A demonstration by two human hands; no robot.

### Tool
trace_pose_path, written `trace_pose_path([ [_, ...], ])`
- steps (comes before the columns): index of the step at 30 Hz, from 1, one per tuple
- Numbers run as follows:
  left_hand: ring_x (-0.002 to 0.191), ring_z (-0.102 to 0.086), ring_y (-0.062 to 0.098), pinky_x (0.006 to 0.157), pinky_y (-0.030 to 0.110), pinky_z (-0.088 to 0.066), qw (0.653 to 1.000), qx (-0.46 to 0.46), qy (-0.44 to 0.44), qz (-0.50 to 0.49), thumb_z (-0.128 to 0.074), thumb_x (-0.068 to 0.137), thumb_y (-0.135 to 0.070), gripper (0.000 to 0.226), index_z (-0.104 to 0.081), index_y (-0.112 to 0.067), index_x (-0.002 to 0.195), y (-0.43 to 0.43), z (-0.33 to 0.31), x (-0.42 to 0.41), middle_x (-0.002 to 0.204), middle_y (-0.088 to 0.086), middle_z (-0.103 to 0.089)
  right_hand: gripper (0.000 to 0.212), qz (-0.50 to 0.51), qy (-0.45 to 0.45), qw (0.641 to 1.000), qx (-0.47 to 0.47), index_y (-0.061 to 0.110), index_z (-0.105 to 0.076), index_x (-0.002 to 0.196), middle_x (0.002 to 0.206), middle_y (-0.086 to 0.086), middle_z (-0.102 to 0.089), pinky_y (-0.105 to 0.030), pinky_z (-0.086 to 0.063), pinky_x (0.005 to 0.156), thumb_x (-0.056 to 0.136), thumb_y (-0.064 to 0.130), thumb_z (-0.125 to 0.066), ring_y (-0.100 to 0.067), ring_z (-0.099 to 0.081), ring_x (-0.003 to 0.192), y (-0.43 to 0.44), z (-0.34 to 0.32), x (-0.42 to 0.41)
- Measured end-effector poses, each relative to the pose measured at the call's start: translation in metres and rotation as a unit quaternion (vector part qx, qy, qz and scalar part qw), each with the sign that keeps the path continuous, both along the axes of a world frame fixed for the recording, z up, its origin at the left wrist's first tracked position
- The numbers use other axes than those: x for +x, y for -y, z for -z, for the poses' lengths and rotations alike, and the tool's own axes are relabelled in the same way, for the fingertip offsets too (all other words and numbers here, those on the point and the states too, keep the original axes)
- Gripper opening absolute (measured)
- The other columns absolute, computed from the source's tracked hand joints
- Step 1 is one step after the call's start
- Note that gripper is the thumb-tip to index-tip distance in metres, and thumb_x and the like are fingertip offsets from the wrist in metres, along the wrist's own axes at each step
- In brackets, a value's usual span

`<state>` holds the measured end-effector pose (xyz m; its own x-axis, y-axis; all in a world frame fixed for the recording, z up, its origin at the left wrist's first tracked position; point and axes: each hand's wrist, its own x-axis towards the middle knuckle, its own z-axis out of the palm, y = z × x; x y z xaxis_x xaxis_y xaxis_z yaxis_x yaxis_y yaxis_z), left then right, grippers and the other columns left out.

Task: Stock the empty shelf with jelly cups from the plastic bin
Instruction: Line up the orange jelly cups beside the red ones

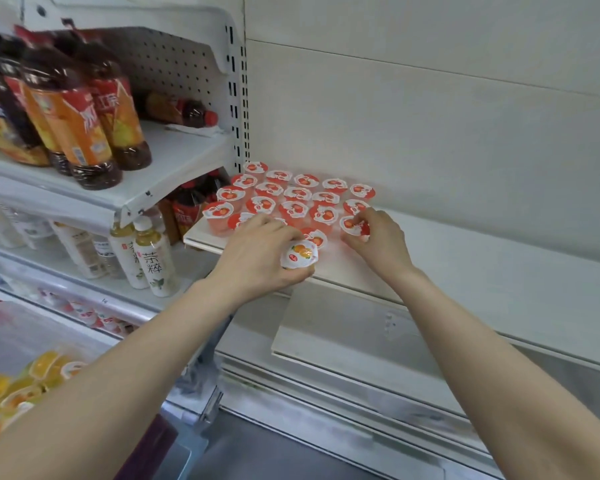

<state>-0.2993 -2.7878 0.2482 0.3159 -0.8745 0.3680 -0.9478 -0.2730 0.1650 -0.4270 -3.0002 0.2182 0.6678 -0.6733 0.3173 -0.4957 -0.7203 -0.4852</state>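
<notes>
White shelving fills the view, with a pale back panel rising behind the shelf being stocked. That shelf's left corner ends just beside a slotted upright, and its front edge runs down and to the right across the picture. Red-lidded jelly cups stand upright in slanting rows packed into the back-left corner, the nearest ones reaching close to the front edge at the left end. From the cluster's right side the white board shows all the way to the right border of the view.

The left hand has its fingers curled round an orange-lidded cup, lid up, held at the shelf's front edge just in front of the red rows. The right hand pinches a red-lidded cup between thumb and fingertips at the right end of the cluster, on the shelf surface and just beside its neighbours. Both forearms reach in from below and are well apart.

Low at the left sits the plastic bin, blurred, with orange cups heaped inside. Left of the upright, dark tea bottles stand on a higher shelf, and pale drink bottles stand on the one beneath. A lower white board juts out under the stocked shelf
</notes>
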Motion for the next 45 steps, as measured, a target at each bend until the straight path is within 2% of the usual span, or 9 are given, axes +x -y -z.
trace_pose_path([
  [5,0.109,-0.047,0.017,0.087,0.033,-0.041,1.000,-0.008,0.003,0.009,-0.062,0.074,-0.065,0.055,-0.064,-0.026,0.114,0.023,-0.004,-0.014,0.112,-0.009,-0.065,0.034,-0.042,-0.032,0.998,-0.043,0.020,-0.062,0.114,0.121,-0.003,-0.056,-0.026,-0.040,0.083,0.085,0.036,-0.069,-0.022,-0.055,0.106,0.006,0.002,-0.009],
  [9,0.114,-0.046,0.021,0.094,0.039,-0.042,1.000,0.003,0.001,0.009,-0.057,0.074,-0.067,0.056,-0.066,-0.026,0.110,0.049,-0.005,-0.024,0.113,-0.006,-0.065,0.037,-0.061,-0.037,0.992,-0.108,0.020,-0.063,0.121,0.130,-0.004,-0.055,-0.040,-0.043,0.097,0.091,0.040,-0.062,-0.026,-0.052,0.115,0.016,-0.006,-0.027],
  [13,0.112,-0.047,0.023,0.097,0.039,-0.040,0.999,0.030,0.023,0.002,-0.053,0.075,-0.068,0.058,-0.067,-0.025,0.112,0.075,-0.001,-0.031,0.110,-0.003,-0.065,0.034,-0.050,-0.035,0.986,-0.158,0.019,-0.063,0.121,0.127,-0.006,-0.056,-0.042,-0.041,0.096,0.093,0.037,-0.059,-0.029,-0.051,0.114,0.033,-0.009,-0.045],
  [17,0.114,-0.046,0.025,0.102,0.036,-0.032,0.999,0.031,0.045,-0.006,-0.058,0.078,-0.063,0.056,-0.068,-0.022,0.114,0.086,0.009,-0.032,0.110,0.000,-0.066,0.030,-0.042,-0.041,0.986,-0.158,0.017,-0.065,0.119,0.127,-0.007,-0.056,-0.042,-0.040,0.096,0.094,0.033,-0.060,-0.030,-0.051,0.115,0.046,-0.010,-0.056],
  [22,0.111,-0.049,0.025,0.096,0.036,-0.037,0.997,0.010,0.061,-0.035,-0.059,0.076,-0.065,0.056,-0.070,-0.020,0.107,0.087,0.018,-0.034,0.106,0.000,-0.067,0.030,-0.044,-0.040,0.984,-0.169,0.015,-0.066,0.118,0.125,-0.008,-0.058,-0.043,-0.042,0.094,0.093,0.030,-0.062,-0.032,-0.052,0.113,0.053,-0.010,-0.061],
  [30,0.119,-0.044,0.026,0.097,0.037,-0.039,0.998,0.020,0.050,-0.038,-0.056,0.079,-0.068,0.065,-0.063,-0.019,0.121,0.085,0.023,-0.038,0.120,0.002,-0.062,0.044,-0.047,-0.065,0.979,-0.186,0.013,-0.053,0.134,0.132,-0.009,-0.056,-0.042,-0.039,0.096,0.094,0.033,-0.058,-0.032,-0.049,0.119,0.040,-0.019,-0.061],
  [34,0.121,-0.045,0.026,0.099,0.038,-0.040,0.999,0.013,0.044,-0.024,-0.062,0.076,-0.065,0.068,-0.061,-0.017,0.125,0.076,0.021,-0.035,0.124,0.003,-0.061,0.045,-0.048,-0.070,0.977,-0.195,0.012,-0.052,0.135,0.132,-0.010,-0.056,-0.043,-0.039,0.096,0.095,0.033,-0.057,-0.033,-0.049,0.119,0.030,-0.028,-0.060],
  [39,0.126,-0.043,0.023,0.100,0.036,-0.039,0.998,-0.009,0.052,-0.033,-0.053,0.084,-0.064,0.065,-0.056,-0.020,0.131,0.053,0.010,-0.022,0.132,0.001,-0.056,0.045,-0.055,-0.067,0.971,-0.222,0.012,-0.051,0.136,0.130,-0.011,-0.057,-0.043,-0.040,0.095,0.096,0.032,-0.055,-0.034,-0.050,0.115,0.007,-0.036,-0.052],
  [45,0.118,-0.050,0.029,0.099,0.041,-0.043,0.996,-0.057,0.050,-0.041,-0.058,0.089,-0.051,0.058,-0.056,-0.012,0.132,-0.014,0.011,0.009,0.126,0.008,-0.059,0.046,-0.073,-0.024,0.967,-0.245,0.010,-0.054,0.134,0.128,-0.012,-0.059,-0.044,-0.042,0.094,0.094,0.035,-0.050,-0.036,-0.053,0.115,-0.048,-0.034,-0.027],
])
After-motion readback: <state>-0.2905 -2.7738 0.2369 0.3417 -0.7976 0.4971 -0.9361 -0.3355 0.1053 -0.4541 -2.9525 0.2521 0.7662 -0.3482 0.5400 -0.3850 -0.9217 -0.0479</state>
